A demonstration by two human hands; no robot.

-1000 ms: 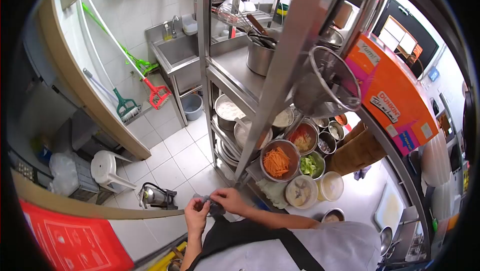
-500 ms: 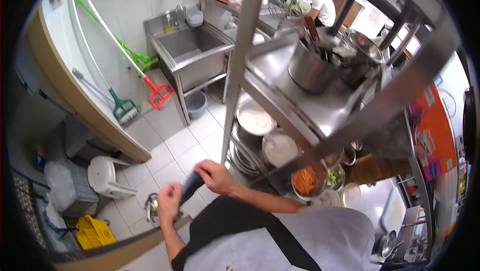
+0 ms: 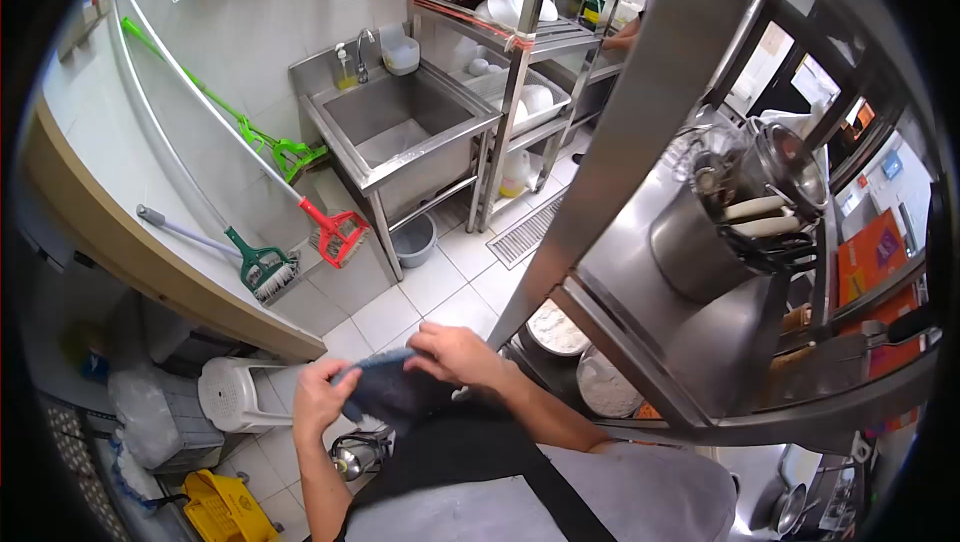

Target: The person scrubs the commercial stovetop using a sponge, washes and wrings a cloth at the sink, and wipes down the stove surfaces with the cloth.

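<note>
A dark piece of cloth with a lighter blue-grey edge point(image 3: 385, 382) is stretched between my two hands, in front of the black apron point(image 3: 455, 452). Its exact kind does not show; it hangs slack below its upper edge. My left hand point(image 3: 320, 397) pinches one end of that edge. At the other end, my right hand point(image 3: 458, 354) grips it with bent fingers. Below the cloth, near the left forearm, a shiny metal item point(image 3: 352, 457) is partly hidden.
A steel sink point(image 3: 400, 127) stands ahead, with a grey bucket point(image 3: 414, 240) under it. Mops, including a red-headed one point(image 3: 340, 238), lean at left. A white stool point(image 3: 232, 397) and yellow mop bucket point(image 3: 225, 507) are lower left. A steel rack point(image 3: 640, 202) rises close on the right.
The cloth has gone from bunched between my hands to spread wider, my hands now farther apart. The view has turned, showing more of the sink and dish rack.
</note>
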